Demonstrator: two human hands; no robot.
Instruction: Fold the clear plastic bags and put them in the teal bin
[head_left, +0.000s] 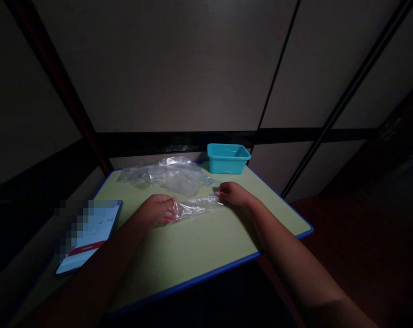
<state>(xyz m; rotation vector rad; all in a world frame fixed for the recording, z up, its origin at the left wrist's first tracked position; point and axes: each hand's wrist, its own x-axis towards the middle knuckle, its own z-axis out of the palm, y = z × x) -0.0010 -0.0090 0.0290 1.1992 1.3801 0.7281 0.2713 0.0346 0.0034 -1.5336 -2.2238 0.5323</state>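
Left hand (157, 210): extended, gripping clear, crinkled plastic film (198, 207) in fingers
Right hand (234, 193): extended, pinching opposite end
Film: spanning between fingertips

bench (199, 253): pale green top, blue edging | far right: turquoise tub (227, 165), upright | far left to middle: crumpled clear plastic (172, 174), loosely heaped | near left: flat device (92, 234), lit screen, partly pixelated

One strip of clear plastic (199, 207), one plastic heap (174, 173), one teal tub (227, 166), one lit screen (99, 228), one table (199, 255).
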